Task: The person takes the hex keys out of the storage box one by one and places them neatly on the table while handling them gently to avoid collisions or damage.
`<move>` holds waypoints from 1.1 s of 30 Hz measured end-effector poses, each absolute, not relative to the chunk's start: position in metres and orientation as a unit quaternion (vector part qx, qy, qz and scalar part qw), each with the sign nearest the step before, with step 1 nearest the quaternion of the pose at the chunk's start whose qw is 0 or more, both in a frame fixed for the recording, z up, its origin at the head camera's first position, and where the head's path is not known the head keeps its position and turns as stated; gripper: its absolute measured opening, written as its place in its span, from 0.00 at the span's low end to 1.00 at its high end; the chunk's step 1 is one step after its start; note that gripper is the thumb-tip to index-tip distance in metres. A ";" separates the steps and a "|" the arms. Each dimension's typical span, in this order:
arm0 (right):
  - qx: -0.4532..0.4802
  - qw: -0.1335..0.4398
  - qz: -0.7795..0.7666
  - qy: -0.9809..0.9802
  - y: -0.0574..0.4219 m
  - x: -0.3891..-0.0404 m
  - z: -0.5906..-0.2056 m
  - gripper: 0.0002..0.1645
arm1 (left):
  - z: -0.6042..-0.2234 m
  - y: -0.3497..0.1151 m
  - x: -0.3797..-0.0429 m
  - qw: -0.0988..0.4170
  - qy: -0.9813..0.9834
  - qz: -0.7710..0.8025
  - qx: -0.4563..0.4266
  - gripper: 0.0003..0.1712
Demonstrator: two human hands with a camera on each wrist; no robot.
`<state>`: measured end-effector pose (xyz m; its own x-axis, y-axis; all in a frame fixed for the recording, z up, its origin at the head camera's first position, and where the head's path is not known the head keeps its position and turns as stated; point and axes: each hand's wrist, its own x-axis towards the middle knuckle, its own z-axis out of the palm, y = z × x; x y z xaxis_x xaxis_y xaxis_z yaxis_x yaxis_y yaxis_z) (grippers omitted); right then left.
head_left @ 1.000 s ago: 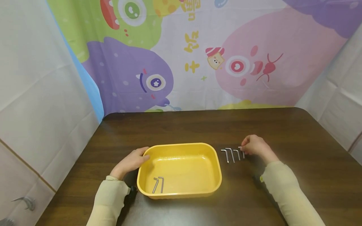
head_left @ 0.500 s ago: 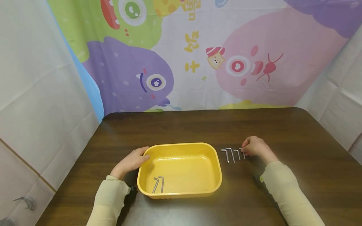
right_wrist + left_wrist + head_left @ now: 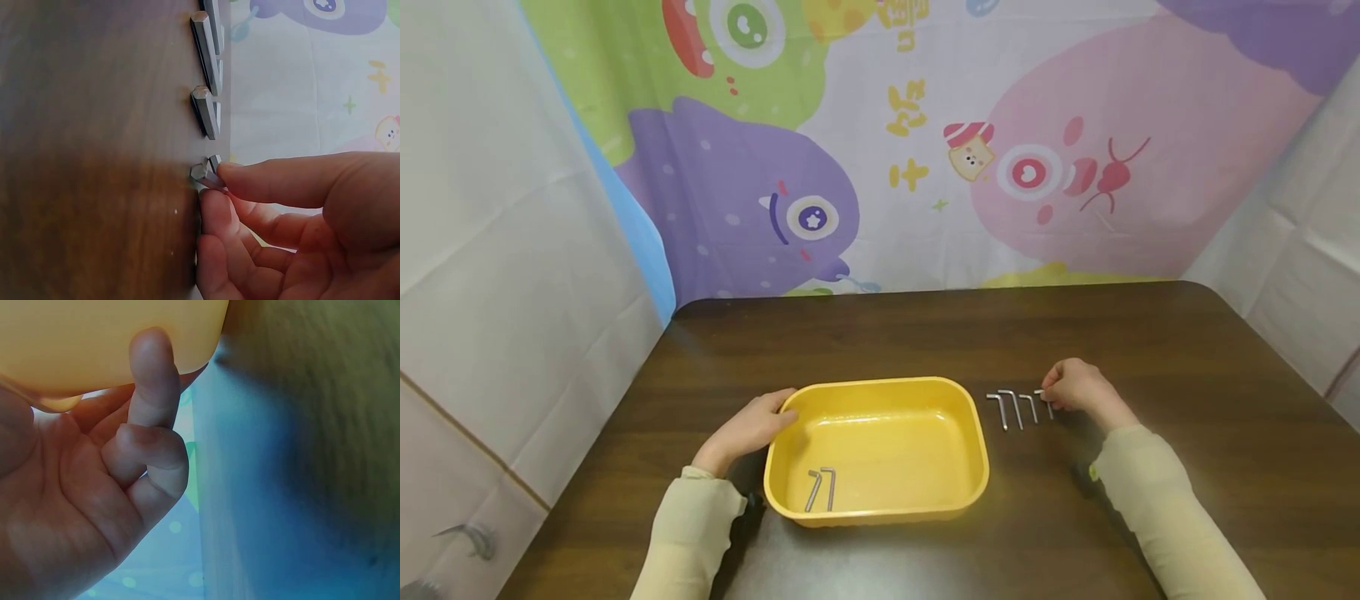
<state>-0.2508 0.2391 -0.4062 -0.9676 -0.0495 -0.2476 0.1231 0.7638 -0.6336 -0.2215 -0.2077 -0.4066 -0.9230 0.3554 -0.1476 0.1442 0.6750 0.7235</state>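
1. Left grip point(image 3: 748, 429): holding the yellow tray point(image 3: 895, 467) at its far-left corner, thumb over the rim, fingers outside.
2. Right grip point(image 3: 1078, 387): narrow, thumb and finger pinching the rightmost hex key point(image 3: 207, 176) at the tabletop point(image 3: 1060, 533); cannot tell if lifted.
3. Three hex keys point(image 3: 1017, 411) in a row, between tray and right grip.
4. Two more hex keys point(image 3: 832, 492) inside the tray, near-left corner.
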 end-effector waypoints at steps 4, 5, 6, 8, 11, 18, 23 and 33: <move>0.022 0.130 -0.338 0.932 0.239 -0.251 -0.406 0.07 | -0.408 -0.208 -0.221 0.139 0.904 0.379 0.142 0.13; 0.022 0.131 -0.337 0.932 0.238 -0.251 -0.406 0.07 | -0.407 -0.208 -0.221 0.139 0.904 0.381 0.138 0.13; 0.022 0.131 -0.336 0.932 0.238 -0.251 -0.406 0.07 | -0.407 -0.208 -0.221 0.139 0.904 0.380 0.137 0.13; 0.025 0.131 -0.335 0.933 0.238 -0.251 -0.407 0.07 | -0.407 -0.208 -0.221 0.141 0.904 0.379 0.137 0.13; 0.024 0.130 -0.335 0.933 0.239 -0.251 -0.409 0.07 | -0.407 -0.207 -0.221 0.144 0.905 0.380 0.130 0.12; 0.026 0.125 -0.335 0.934 0.239 -0.252 -0.409 0.07 | -0.406 -0.207 -0.222 0.143 0.907 0.374 0.129 0.13; 0.024 0.119 -0.322 0.939 0.239 -0.251 -0.407 0.08 | -0.407 -0.207 -0.222 0.143 0.906 0.376 0.128 0.13; 0.006 0.062 -0.292 0.954 0.232 -0.246 -0.392 0.16 | -0.407 -0.207 -0.221 0.138 0.909 0.373 0.129 0.12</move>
